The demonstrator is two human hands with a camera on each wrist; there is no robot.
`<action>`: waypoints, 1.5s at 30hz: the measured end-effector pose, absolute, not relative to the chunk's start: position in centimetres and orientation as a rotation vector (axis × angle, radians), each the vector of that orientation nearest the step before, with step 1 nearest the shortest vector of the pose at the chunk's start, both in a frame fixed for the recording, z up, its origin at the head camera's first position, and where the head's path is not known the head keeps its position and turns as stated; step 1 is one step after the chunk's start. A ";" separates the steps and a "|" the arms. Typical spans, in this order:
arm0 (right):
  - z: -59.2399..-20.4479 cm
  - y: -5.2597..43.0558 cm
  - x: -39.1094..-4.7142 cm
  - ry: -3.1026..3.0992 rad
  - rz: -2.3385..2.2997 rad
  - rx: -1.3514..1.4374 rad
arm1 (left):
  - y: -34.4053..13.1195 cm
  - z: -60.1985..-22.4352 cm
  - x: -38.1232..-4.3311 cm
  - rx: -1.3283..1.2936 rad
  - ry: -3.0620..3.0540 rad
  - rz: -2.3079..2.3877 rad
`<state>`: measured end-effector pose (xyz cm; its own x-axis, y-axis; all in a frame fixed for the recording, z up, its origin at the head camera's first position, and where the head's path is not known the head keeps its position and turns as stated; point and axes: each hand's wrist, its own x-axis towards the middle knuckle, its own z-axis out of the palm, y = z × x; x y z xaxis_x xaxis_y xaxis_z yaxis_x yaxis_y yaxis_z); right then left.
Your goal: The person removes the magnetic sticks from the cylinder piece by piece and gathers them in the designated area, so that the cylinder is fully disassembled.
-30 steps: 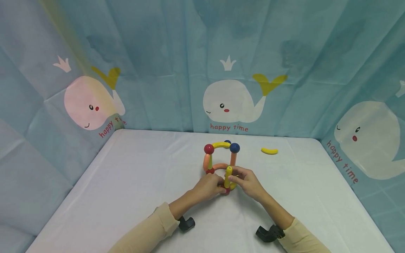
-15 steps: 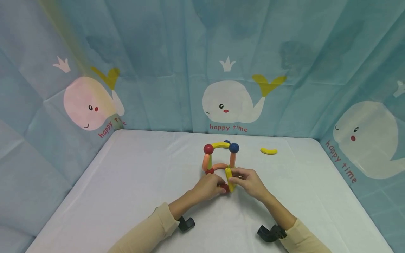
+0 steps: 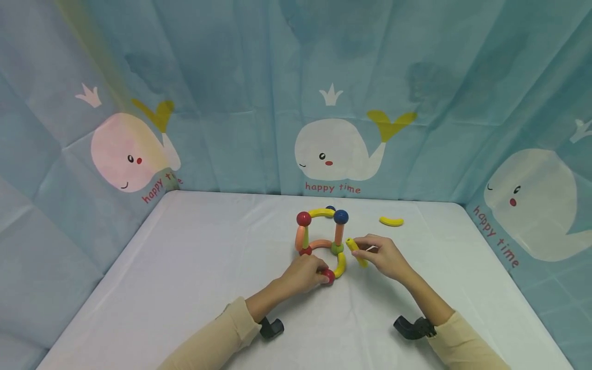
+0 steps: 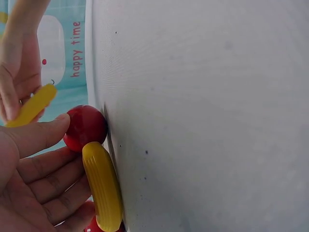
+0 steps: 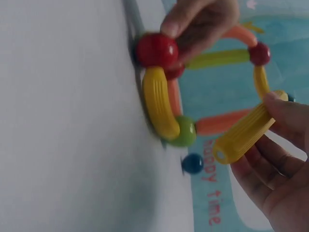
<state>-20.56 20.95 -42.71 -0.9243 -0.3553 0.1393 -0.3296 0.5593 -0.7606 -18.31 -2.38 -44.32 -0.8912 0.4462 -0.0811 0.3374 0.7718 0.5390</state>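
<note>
My left hand (image 3: 305, 273) pinches a red ball (image 3: 328, 276) between thumb and fingers at the near corner of a ball-and-rod frame. In the left wrist view, a curved yellow rod (image 4: 103, 188) joins that red ball. To the right of the frame, my right hand (image 3: 380, 255) grips a loose yellow rod (image 5: 248, 130) by thumb and fingers, off the table. From a green ball (image 3: 337, 248) rises an orange rod (image 3: 339, 234) to a blue ball (image 3: 340, 217). Another red ball (image 3: 303, 218) tops the left upright, linked to the blue one by a yellow arc (image 3: 321, 211).
A curved yellow rod (image 3: 391, 221) lies on the white table (image 3: 222, 236) at the back right. Behind the frame is a second blue ball (image 5: 193, 164). A whale-print curtain (image 3: 250, 149) stands along the back and sides.
The yellow rod in my right hand has come away from the near red ball, moving right and tilting. My left hand stays at the red ball.
</note>
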 end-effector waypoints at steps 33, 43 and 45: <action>-44.4 29.8 -28.5 3.066 -0.236 -0.548 | -2.5 -44.3 -18.2 0.633 2.771 0.799; -44.7 30.2 -28.7 3.037 -0.168 -0.543 | -2.5 -44.2 -18.1 0.638 2.770 0.797; -44.7 30.1 -28.7 3.034 -0.164 -0.545 | -2.5 -44.2 -18.1 0.636 2.770 0.802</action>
<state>-28.68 30.13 -44.67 -0.9362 -0.3498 -0.0352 -0.3439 0.9320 -0.1140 -18.05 -2.54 -44.21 -0.8904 0.4512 -0.0597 0.3495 0.7619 0.5454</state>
